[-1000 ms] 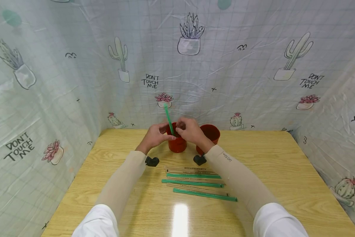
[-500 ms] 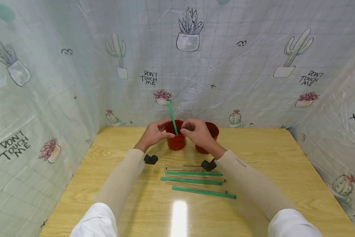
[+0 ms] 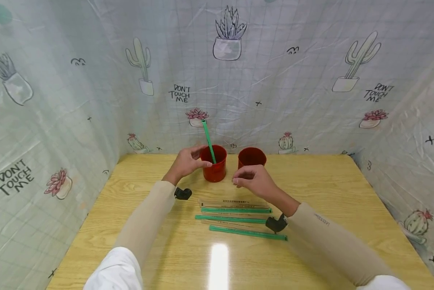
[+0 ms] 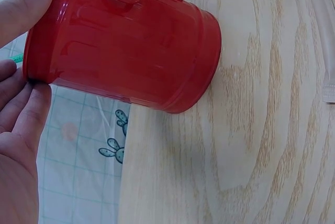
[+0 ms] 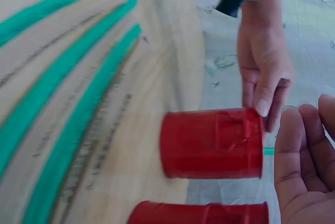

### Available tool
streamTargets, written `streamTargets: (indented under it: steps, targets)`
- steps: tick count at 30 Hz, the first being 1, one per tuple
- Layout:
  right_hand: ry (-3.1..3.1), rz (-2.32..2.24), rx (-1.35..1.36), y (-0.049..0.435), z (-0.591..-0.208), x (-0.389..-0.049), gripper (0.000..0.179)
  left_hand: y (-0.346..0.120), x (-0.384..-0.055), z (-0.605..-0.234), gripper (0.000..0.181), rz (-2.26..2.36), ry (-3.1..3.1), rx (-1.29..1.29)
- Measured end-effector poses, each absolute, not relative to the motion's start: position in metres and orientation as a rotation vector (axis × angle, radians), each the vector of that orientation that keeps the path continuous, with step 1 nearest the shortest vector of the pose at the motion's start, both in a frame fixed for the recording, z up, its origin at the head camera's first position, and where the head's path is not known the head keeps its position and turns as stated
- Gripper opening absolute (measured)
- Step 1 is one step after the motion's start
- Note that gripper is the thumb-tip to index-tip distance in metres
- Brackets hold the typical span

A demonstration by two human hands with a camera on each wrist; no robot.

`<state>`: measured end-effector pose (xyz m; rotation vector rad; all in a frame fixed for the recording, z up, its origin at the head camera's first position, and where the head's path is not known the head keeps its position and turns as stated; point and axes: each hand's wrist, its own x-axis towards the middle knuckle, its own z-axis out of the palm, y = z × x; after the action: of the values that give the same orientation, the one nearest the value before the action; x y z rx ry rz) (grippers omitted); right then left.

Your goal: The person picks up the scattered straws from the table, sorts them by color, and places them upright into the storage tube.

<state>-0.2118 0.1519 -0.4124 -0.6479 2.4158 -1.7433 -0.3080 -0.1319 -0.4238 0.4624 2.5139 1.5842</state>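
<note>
The right hand (image 3: 259,182) has drawn back, loosely curled and empty, leaving a green straw (image 3: 208,138) leaning in the red bucket (image 3: 214,174); the left hand (image 3: 185,163) grips its rim.

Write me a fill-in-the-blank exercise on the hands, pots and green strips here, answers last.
1. The pot whose rim the left hand grips is coloured ____.
2. Besides the green strip leaning in that pot, the number of green strips lying on the table is ____.
3. In the head view, the other pot stands to the ____ of the gripped one.

Missing words: red; three; right.
</note>
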Motion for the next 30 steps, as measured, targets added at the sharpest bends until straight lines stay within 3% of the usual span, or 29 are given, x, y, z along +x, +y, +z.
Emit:
streamTargets:
  steps: [12, 30]
  targets:
    - [2.446, -1.538, -0.621, 0.191, -0.438, -0.18, 0.013, -0.131, -0.311, -0.424, 0.074, 1.57, 2.505, 0.475]
    - [2.633, -1.311, -0.612, 0.226, -0.485, -0.184, 0.006, -0.132, -0.31, -0.422, 0.076, 1.571, 2.508, 0.453]
